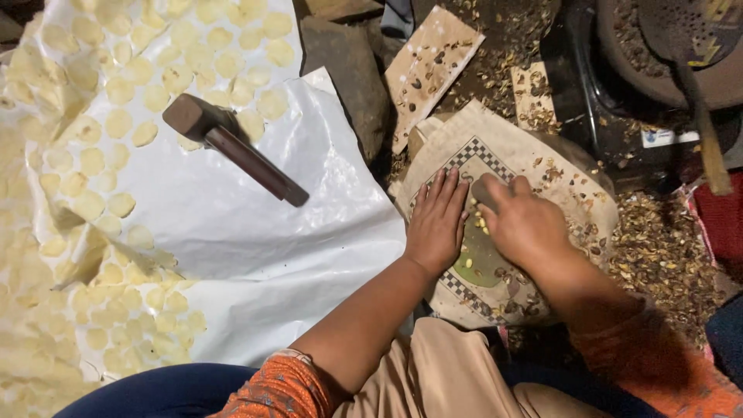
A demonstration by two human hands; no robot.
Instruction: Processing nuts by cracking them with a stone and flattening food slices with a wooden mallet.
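Small pale kernels [480,224] on checkered green tile [472,271], between flat left [437,224] and stone-clutching right [522,224] hands.

Strong light falls from the upper left, so the white plastic sheet [232,224] glares and its pale discs [116,124] wash out. The right side and top right corner lie dim, grainy and soft, with deep shadow.
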